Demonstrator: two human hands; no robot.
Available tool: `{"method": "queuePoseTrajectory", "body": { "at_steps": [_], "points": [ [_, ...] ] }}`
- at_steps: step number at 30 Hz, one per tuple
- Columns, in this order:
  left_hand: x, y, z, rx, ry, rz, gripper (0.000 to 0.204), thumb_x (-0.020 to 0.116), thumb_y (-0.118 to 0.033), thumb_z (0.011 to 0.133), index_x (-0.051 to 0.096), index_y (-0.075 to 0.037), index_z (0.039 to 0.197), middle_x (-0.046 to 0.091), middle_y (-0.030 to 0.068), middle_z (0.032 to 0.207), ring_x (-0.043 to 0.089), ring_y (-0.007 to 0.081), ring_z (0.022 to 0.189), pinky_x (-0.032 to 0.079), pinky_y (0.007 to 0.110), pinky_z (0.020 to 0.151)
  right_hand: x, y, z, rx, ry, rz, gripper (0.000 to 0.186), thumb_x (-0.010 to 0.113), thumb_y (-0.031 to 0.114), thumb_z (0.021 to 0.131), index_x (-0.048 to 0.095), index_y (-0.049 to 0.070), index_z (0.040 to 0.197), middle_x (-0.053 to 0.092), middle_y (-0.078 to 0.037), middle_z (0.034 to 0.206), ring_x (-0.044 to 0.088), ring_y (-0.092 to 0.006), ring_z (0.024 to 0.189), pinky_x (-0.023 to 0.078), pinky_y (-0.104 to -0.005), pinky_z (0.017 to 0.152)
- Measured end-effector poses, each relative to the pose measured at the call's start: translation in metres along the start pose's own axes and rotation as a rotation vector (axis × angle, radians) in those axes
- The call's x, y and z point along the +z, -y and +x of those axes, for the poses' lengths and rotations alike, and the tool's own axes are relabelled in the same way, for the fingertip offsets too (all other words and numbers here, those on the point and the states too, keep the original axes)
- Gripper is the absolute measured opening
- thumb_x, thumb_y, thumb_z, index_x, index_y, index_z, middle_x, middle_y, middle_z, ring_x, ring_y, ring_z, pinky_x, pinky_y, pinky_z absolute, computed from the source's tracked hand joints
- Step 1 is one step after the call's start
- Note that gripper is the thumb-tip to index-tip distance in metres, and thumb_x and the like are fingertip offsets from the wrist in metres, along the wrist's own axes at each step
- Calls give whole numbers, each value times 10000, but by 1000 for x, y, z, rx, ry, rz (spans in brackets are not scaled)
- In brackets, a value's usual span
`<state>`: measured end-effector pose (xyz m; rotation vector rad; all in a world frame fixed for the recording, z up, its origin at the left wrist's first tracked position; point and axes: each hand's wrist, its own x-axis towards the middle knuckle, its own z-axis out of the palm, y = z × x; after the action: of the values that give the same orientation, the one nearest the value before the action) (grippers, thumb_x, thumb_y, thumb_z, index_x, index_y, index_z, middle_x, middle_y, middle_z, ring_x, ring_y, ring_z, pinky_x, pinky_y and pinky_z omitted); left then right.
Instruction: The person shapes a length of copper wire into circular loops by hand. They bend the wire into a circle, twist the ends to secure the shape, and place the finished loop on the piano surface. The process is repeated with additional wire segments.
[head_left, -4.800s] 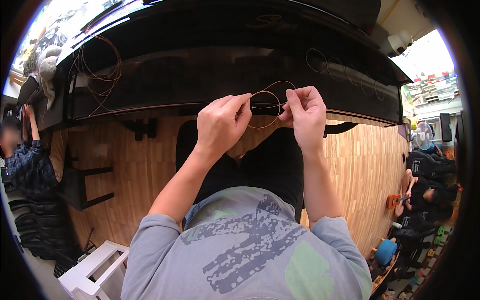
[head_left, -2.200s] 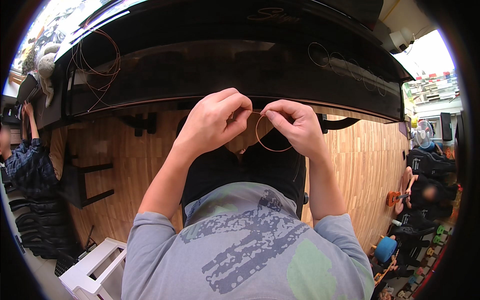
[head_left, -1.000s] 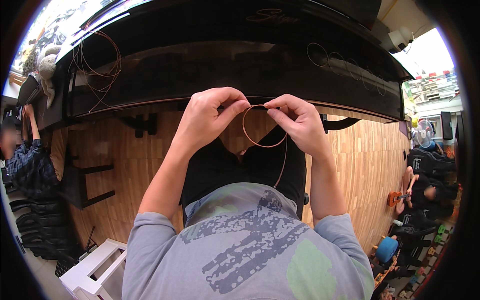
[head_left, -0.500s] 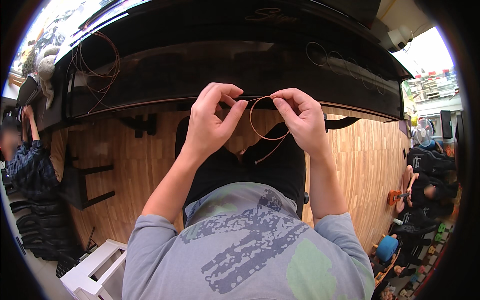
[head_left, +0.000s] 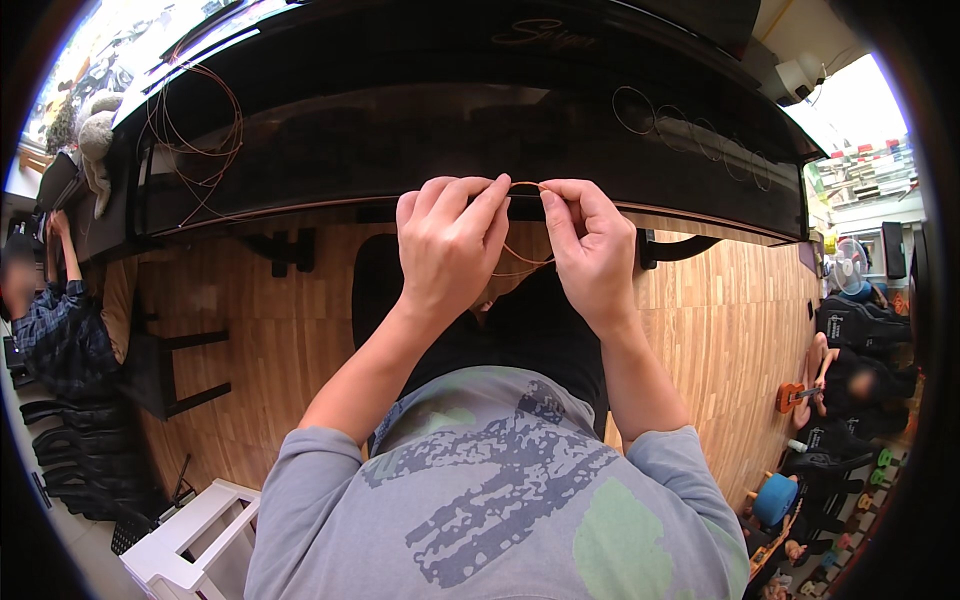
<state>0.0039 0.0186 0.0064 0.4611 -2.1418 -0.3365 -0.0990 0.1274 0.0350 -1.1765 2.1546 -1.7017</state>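
Observation:
My left hand (head_left: 450, 245) and my right hand (head_left: 592, 245) face each other just above the front edge of a glossy black piano (head_left: 380, 130). Between them is a looped copper-coloured string (head_left: 527, 184). Each hand pinches its upper arc between thumb and index finger; the lower curves hang between the hands, partly behind my left fingers. On the piano lie a loose copper-coloured coil (head_left: 239, 140) at the left and several thin loops of pale string (head_left: 634, 133) at the right.
A seated person (head_left: 55, 320) works at the far left beside a black stool (head_left: 185, 343). A white stool (head_left: 190, 540) stands lower left. At the right, people with an orange small guitar (head_left: 790, 398) sit among black cases, a fan (head_left: 848, 268) and a blue seat (head_left: 774, 497). Wooden floor (head_left: 700, 330) lies beneath.
My left hand has moved right and closed its fingers on the loop, now covering part of it. My right hand has shifted slightly left. The loop's dangling end is drawn up between them.

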Motion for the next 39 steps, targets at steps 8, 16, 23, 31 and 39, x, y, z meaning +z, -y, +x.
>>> {"method": "queuePoseTrajectory", "body": {
  "at_steps": [8,16,23,31,39],
  "points": [
    [-4,13,1,-740,354,-1174,186,654,-69,886,687,5,1053,701,87,986,662,126,849,499,213,723,-8,-5,9,-7,14,-5,71,623,41,900,655,-3,946,558,10,631,453,-24,548,356,-203,487],
    [-2,20,-3,-781,340,-1998,379,627,-48,892,554,22,1258,674,67,909,610,101,847,476,225,736,-12,-10,13,240,185,270,118,615,102,923,670,-2,936,543,53,659,444,-7,600,343,-182,530],
    [-5,26,-2,-757,380,-1593,304,553,-53,895,589,-9,1194,672,75,884,604,125,814,477,255,735,-12,-9,11,198,152,210,119,618,104,921,672,-1,931,541,53,664,437,-10,605,348,-185,537],
    [-7,10,21,-578,504,-900,176,547,-153,963,611,-7,1037,581,-9,690,522,23,602,394,164,536,-6,-11,9,191,228,222,132,629,117,914,652,3,976,537,43,660,452,-11,605,361,-182,537],
    [18,22,11,-667,101,-1076,158,470,-154,1002,548,-18,1019,490,-26,571,437,34,482,350,187,455,-11,-17,1,402,367,476,152,617,170,931,615,30,989,569,29,717,518,-24,621,426,-170,557]
  ]
}}
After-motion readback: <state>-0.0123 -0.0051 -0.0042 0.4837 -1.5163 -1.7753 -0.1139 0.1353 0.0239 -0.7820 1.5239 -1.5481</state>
